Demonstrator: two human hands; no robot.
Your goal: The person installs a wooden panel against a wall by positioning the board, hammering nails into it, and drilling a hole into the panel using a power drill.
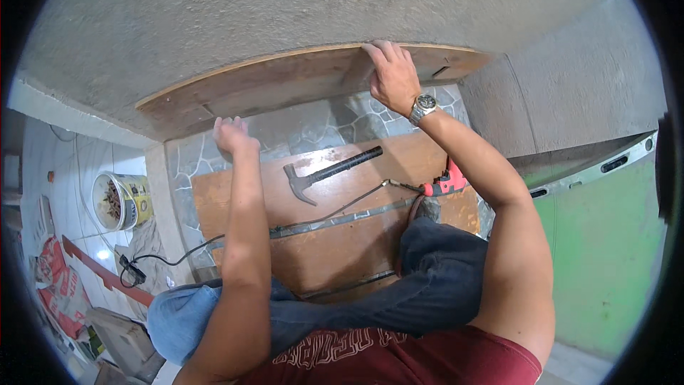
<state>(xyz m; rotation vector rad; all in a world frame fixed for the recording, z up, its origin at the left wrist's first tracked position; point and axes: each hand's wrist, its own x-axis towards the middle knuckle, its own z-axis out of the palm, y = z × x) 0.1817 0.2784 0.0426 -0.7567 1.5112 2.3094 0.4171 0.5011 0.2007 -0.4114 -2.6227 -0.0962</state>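
Observation:
A long brown wooden board [296,82] stands on edge against the rough grey wall. My right hand [394,78], with a metal watch on the wrist, hooks its fingers over the board's top edge. Down at the lower edge, towards the left end, my left hand [234,134] holds the board with bent fingers; their tips are partly hidden. Between my arms a claw hammer [328,172] with a black handle lies on a wooden plank [235,207]. A red-and-black power tool [449,182] lies by my right forearm, with a black cord [335,212] running left.
Stone-patterned tiles [313,128] cover the step below the board. To the left stand a bucket [139,202] of small brown pieces and a reddish metal bar [100,267]. On the right, a long spirit level [605,167] lies along a green panel [591,257].

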